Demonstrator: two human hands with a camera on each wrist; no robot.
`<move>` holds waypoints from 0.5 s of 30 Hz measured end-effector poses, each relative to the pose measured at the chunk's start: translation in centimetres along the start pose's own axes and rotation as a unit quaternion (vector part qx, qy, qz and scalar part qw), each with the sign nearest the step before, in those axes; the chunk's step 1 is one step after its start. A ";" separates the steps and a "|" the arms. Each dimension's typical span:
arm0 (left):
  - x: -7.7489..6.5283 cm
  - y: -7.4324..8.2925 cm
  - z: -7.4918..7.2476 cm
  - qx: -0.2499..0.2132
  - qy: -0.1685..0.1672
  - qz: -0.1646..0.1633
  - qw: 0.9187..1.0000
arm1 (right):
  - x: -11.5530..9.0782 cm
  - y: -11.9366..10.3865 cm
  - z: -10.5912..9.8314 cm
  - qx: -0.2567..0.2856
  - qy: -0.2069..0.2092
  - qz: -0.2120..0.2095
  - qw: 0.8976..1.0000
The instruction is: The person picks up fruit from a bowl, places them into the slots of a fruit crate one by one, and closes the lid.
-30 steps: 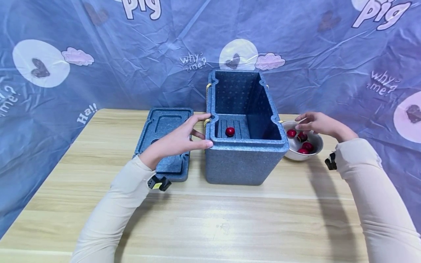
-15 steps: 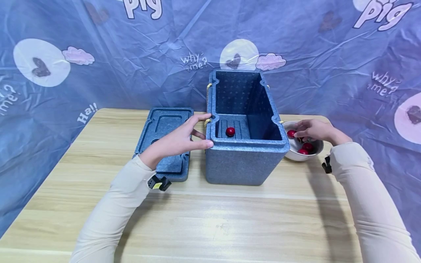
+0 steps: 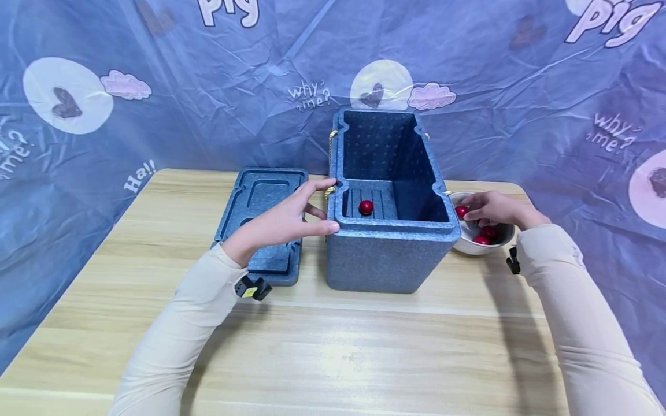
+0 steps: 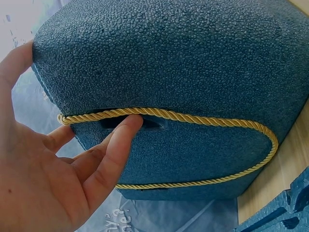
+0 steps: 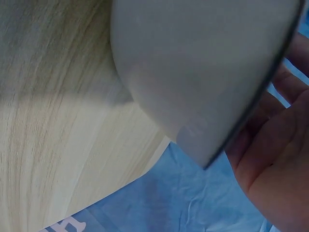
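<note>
A blue-grey foam cooler box (image 3: 392,260) stands uncovered, with one round, shiny red fruit (image 3: 366,207) on its floor. My left hand (image 3: 283,222) touches its left side, thumb and forefinger spread along the rim. In the left wrist view, one fingertip presses by a yellow rope (image 4: 203,119) at a dark recess. Right of the box sits a pale bowl (image 3: 470,248) holding several red fruits (image 3: 481,239). My right hand (image 3: 496,209) reaches down into this bowl, right beside a red fruit (image 3: 461,212). Its fingertips are mostly hidden, so any grasp is unclear.
The box's lid (image 3: 267,185) lies flat on the wooden table (image 3: 322,352), left of the box and partly behind my left forearm. A blue printed cloth (image 3: 234,86) hangs behind the table. The bowl stands close to the box's right wall.
My right hand has lowered into the bowl and shifted left, covering one fruit that showed earlier. The left hand stays on the box. The whole view has shifted slightly.
</note>
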State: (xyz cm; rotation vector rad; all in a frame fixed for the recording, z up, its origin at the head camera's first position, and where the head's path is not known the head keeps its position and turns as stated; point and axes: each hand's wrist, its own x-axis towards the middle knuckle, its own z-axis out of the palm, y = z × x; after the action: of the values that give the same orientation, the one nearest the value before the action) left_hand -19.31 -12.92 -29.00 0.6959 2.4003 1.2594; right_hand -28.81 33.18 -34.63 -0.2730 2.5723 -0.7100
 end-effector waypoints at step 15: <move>0.1 -0.1 -0.1 0.000 -0.002 0.005 1.000 | 1.1 0.2 0.9 -0.010 0.009 -0.004 1.000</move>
State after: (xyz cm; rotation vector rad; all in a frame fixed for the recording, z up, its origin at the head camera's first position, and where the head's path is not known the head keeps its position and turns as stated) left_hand -19.41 -12.99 -29.07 0.7118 2.3976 1.2608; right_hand -29.38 32.57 -35.85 -0.2832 2.5983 -0.6936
